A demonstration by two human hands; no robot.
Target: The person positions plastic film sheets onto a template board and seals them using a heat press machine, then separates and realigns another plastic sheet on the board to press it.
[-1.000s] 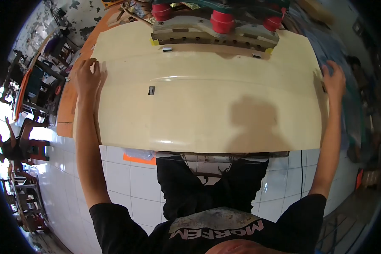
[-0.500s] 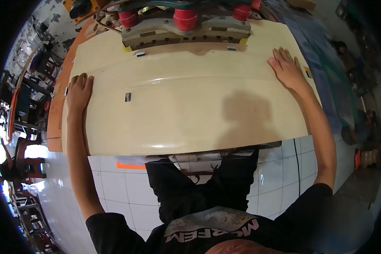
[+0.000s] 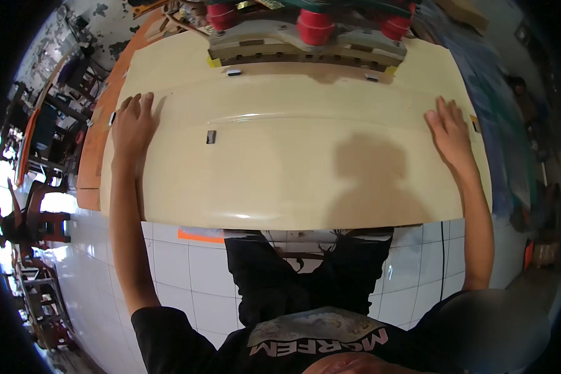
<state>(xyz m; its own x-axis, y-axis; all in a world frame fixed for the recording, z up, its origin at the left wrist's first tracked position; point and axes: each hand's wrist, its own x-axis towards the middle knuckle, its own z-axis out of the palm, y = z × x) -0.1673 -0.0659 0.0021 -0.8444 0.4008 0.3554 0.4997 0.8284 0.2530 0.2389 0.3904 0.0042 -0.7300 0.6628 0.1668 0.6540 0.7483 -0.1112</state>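
A wide glossy cream panel point(image 3: 280, 168) lies across in front of me. Near its left edge rests my left hand point(image 3: 134, 121), palm down with the fingers apart and slightly bent. My right hand point(image 3: 452, 131) is over the panel close to its right edge, fingers spread, holding nothing. A small dark piece point(image 3: 211, 137) is on the panel's left half. Two small pale-topped pieces, one at the left point(image 3: 234, 73) and one at the right point(image 3: 371, 78), sit near the far edge, just before a grey machine base point(image 3: 305, 48).
Red cylindrical mounts point(image 3: 315, 27) stand on the machine base. An orange-brown board point(image 3: 90, 181) shows beyond the panel's left side, blue sheeting point(image 3: 502, 137) beyond the right. At far left, a person point(image 3: 19, 215) is near a red stool point(image 3: 57, 225).
Over the last second my right hand has come inward from beyond the right edge onto the panel. My left hand has opened and flattened at the left edge. The view has shifted.
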